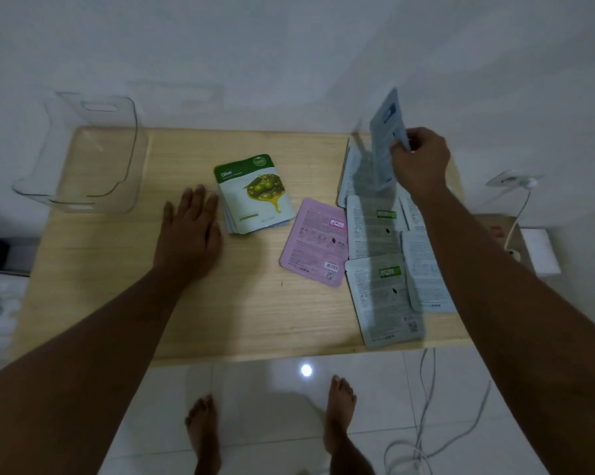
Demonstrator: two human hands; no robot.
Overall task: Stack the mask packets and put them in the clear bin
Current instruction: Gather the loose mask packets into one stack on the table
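Your right hand (419,162) is at 2 o'clock over the counter (118,303), pinching one pale blue packet (385,138) between thumb and fingers. The packet is lifted off the surface, near upright, and motion-blurred.

Your left hand (190,231) lies flat on the counter, palm down, fingers spread, holding nothing. Its fingertips sit just beside the left edge of the stack (255,197) near the centre. The stack's top packet is green and white, face up, printed "Olive". Edges of a few more show under it, count unclear.

One pink packet (315,243) lies face down at 4 o'clock from the stack, close to it but apart.

At 3 to 5 o'clock is a spread of grey-white packets (375,228), back side up and overlapping. At least five are visible, two with green labels. Your right arm covers part of the spread, so the exact count is not certain. The nearest one overhangs the counter's near edge.

One clear bin (94,152) sits at the 10 o'clock corner, tipped on its side and partly past the counter edge. No packets in it.
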